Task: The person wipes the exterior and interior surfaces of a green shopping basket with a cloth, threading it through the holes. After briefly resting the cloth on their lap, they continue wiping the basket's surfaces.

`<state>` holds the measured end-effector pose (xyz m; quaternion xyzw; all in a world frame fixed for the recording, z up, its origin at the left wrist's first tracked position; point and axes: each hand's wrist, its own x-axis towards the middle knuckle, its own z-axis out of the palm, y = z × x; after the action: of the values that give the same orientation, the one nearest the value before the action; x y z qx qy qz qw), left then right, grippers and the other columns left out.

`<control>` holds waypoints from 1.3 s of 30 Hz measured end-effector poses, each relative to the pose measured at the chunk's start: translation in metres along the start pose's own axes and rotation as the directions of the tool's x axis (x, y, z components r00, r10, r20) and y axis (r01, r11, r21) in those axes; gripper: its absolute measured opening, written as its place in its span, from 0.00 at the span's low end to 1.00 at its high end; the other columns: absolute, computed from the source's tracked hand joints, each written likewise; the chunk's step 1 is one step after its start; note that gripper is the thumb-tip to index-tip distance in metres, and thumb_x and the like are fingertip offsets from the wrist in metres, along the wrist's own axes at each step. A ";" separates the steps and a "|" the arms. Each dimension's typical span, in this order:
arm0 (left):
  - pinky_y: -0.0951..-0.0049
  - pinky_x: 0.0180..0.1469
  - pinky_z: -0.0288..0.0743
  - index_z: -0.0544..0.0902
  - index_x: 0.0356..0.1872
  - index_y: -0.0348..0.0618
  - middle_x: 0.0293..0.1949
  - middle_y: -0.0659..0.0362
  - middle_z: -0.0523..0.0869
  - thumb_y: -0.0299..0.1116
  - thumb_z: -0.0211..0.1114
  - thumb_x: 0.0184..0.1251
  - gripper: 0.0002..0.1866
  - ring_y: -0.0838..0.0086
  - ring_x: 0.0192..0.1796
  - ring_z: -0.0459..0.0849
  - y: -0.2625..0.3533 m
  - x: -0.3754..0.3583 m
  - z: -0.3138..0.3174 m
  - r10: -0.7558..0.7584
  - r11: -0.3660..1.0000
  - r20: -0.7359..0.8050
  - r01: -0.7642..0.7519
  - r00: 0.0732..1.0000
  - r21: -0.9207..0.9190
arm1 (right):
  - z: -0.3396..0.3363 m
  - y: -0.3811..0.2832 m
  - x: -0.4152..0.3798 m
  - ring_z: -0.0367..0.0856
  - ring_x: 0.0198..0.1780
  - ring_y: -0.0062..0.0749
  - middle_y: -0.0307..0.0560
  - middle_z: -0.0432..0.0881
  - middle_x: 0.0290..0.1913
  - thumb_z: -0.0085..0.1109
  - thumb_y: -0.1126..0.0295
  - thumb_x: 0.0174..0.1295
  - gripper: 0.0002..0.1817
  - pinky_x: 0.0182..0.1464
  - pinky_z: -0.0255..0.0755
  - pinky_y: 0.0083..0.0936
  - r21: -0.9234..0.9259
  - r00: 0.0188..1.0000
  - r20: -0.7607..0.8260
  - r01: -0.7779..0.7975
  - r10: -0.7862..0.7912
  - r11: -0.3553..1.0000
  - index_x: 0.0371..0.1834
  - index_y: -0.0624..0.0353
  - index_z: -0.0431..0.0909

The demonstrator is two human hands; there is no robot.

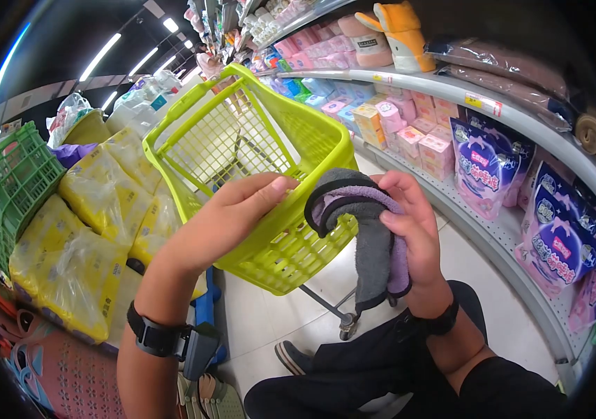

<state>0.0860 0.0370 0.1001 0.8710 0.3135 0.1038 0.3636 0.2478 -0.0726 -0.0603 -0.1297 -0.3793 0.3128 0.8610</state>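
My right hand (413,227) pinches a folded grey and purple cloth (368,241) with black edging, its fingers and thumb closed on it. The cloth looks like a small towel, looped over at the top, with one end hanging down. It is in front of the near corner of a lime green shopping cart (270,265). My left hand (242,209) lies over the cart's near rim, thumb stretched along it; its other fingers are mostly hidden but seem closed round the rim. Between the cart's walls, the mesh flap (232,143) shows.
Shelves on the right carry purple packs (483,164), pink boxes (436,150) and rolled towels (364,42). On the left are yellow plastic-wrapped packs (75,258), a green basket (15,188) and pink perforated baskets (78,370). A cart wheel (347,325) stands near my shoe (293,357).
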 end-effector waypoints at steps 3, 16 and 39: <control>0.71 0.64 0.73 0.80 0.65 0.37 0.56 0.58 0.85 0.40 0.62 0.81 0.21 0.77 0.59 0.81 0.000 -0.002 0.003 0.080 0.997 0.079 -0.078 0.994 -0.025 | -0.010 0.004 0.003 0.77 0.62 0.32 0.51 0.76 0.59 0.52 0.80 0.63 0.21 0.66 0.70 0.27 0.115 0.999 0.053 -0.014 0.008 0.993 0.61 0.63 0.71; 0.64 0.49 0.79 0.84 0.50 0.37 0.42 0.49 0.84 0.23 0.69 0.62 0.14 0.58 0.45 0.85 -0.023 -0.022 0.023 0.818 0.532 -0.230 -0.539 0.528 0.653 | -0.043 0.018 0.014 0.79 0.56 0.32 0.47 0.79 0.54 0.50 0.81 0.56 0.19 0.63 0.70 0.23 -0.089 0.997 0.070 0.027 -0.021 0.996 0.50 0.68 0.80; 0.73 0.31 0.77 0.81 0.46 0.39 0.41 0.54 0.85 0.24 0.81 0.45 0.24 0.69 0.32 0.84 -0.160 -0.065 0.098 0.523 0.845 -0.547 -0.480 0.654 0.235 | -0.022 0.038 0.004 0.87 0.48 0.56 0.51 0.75 0.37 0.63 0.66 0.50 0.12 0.55 0.80 0.40 -0.381 0.742 0.456 -0.337 0.492 0.861 0.27 0.66 0.86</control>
<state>0.0002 0.0268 -0.0784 0.8581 0.1614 0.4553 0.1741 0.2491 -0.0404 -0.0902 -0.2358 -0.6059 0.4662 0.6000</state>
